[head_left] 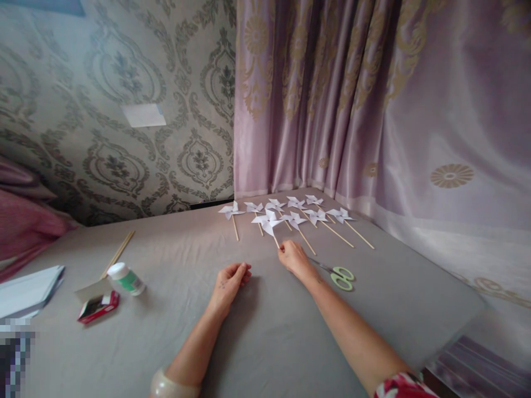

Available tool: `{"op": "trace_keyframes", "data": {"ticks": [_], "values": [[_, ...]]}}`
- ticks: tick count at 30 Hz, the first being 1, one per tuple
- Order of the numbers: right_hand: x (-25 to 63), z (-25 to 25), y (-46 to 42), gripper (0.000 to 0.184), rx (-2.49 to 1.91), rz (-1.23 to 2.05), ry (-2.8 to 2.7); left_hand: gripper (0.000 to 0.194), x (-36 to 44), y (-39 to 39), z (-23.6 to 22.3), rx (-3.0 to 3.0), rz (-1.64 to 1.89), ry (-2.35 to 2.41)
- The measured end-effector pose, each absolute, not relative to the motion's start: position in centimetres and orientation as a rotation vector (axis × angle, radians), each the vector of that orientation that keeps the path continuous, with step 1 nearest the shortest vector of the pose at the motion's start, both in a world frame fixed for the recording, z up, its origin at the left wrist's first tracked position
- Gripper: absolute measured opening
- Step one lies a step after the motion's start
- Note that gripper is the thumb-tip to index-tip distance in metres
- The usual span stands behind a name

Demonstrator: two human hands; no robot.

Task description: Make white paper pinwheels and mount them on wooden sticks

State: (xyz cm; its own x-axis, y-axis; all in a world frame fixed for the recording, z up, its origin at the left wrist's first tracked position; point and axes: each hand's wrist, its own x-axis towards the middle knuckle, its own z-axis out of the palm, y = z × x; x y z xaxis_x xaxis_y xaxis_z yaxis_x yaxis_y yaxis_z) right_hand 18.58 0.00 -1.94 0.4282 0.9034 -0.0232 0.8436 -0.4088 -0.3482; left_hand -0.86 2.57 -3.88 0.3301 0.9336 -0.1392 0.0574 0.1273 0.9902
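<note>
My right hand (pixel 294 257) pinches the wooden stick of a white paper pinwheel (pixel 269 222), whose blades are raised in front of the others. Beyond it, several more paper pinwheels (pixel 318 215) lie spread on the grey cloth, their sticks pointing toward me. Close beside my right wrist lie scissors (pixel 342 278) with pale green handles, the blades partly behind the wrist. My left hand (pixel 231 283) rests low over the cloth to the left, fingers curled in and thumb on top, with nothing seen in it.
On the left stand a white bottle (pixel 126 279) with a green label and an opened red box (pixel 98 307). Behind them lie thin wooden sticks (pixel 119 253). A stack of paper (pixel 29 290) sits at the far left. Patterned wall and a lilac curtain (pixel 286 99) border the grey surface (pixel 178 249).
</note>
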Motion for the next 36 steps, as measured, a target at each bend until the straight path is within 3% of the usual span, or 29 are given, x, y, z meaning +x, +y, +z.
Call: {"op": "trace_keyframes", "data": {"ticks": [36], "values": [[18.3, -3.6, 0.4, 0.028, -2.467, 0.074, -1.528, 0.049, -0.9, 2.7, -4.5, 1.354, 0.773, 1.072]]}}
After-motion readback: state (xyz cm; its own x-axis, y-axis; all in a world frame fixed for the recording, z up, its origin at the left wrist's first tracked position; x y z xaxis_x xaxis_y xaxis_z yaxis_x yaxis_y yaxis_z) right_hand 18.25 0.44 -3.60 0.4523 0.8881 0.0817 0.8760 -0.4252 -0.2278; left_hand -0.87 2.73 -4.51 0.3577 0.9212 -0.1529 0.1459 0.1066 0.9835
